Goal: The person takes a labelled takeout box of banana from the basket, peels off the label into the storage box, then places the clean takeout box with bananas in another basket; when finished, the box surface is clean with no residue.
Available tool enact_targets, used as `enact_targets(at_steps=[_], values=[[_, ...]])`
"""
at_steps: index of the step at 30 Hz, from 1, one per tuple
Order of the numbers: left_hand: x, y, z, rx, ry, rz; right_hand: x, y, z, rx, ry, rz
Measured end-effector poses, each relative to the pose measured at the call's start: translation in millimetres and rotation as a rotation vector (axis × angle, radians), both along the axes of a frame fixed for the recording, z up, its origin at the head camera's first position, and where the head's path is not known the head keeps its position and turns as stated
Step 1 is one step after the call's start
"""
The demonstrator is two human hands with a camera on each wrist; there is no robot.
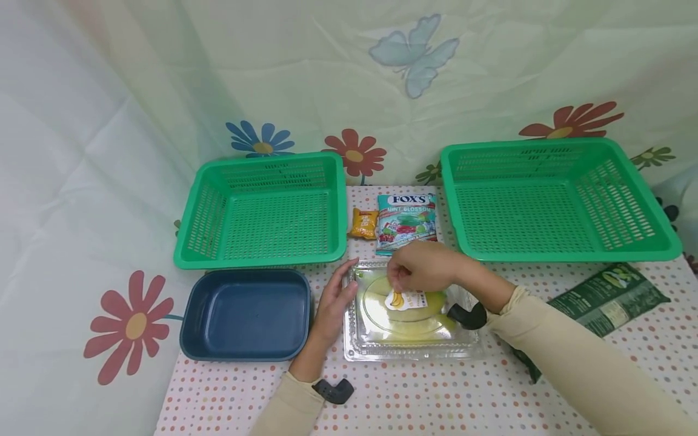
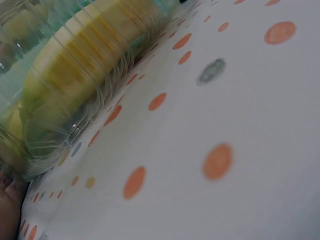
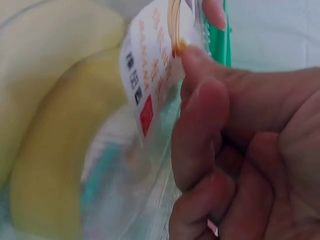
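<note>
Bananas in a clear tray, mid-table, look soft; right hand pinches their label, left hand rests flat on the tray's edge.

We face a pale green curtain hung as a backdrop, printed with red and blue flowers and a light blue butterfly; it folds round on the left and drapes down past that edge of the table. The table wears a white cloth dotted in orange, red and grey. The light is soft and even.
</note>
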State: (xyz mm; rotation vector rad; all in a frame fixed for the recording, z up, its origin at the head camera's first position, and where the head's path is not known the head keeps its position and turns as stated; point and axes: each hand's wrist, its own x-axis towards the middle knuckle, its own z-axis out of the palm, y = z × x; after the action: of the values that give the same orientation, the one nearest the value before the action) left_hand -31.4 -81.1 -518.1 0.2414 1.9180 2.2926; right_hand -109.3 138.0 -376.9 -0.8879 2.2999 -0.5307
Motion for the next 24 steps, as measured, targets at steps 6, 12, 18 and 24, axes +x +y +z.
enact_targets(at_steps=[6,12,18,24], values=[[-0.8,-0.3,1.5,0.002,-0.003,-0.002,-5.4,12.1,2.2,-0.086,-0.037,0.174],[-0.8,-1.2,-0.8,-0.004,0.004,-0.008,-11.2,18.1,1.2,-0.111,-0.141,0.216],[-0.3,-0.9,-0.9,-0.005,0.005,-0.015,-9.4,18.5,-1.5,-0.084,-0.197,0.156],[-0.5,-1.0,0.0,0.004,-0.003,-0.012,-6.4,15.3,-3.4,-0.075,-0.062,0.153]])
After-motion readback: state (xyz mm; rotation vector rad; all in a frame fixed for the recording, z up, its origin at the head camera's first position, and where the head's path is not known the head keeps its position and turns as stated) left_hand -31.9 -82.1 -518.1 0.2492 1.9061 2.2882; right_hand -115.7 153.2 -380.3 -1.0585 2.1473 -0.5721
